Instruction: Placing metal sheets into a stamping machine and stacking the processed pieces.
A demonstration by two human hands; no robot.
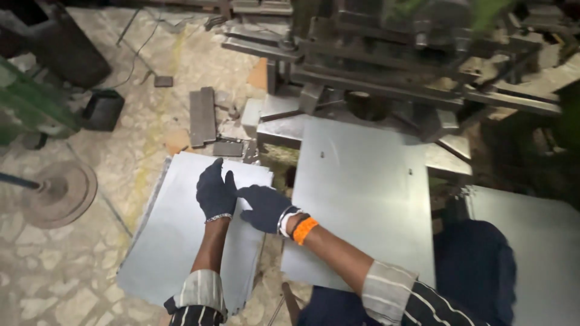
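Observation:
Both my hands wear dark gloves and rest on the top sheet of a stack of grey metal sheets (175, 235) lying on the floor at my left. My left hand (215, 192) lies flat on the sheet with fingers pointing away from me. My right hand (264, 207), with an orange band and bracelets at the wrist, reaches across and touches the same sheet near its right edge, close beside the left hand. Whether either hand grips the sheet's edge is not clear.
A single large metal sheet (362, 199) lies on the bed of a heavy press machine (399, 54) ahead. Another sheet (531, 253) sits at the right. Metal blocks (202, 115) and a round disc base (60, 193) lie on the stone floor to the left.

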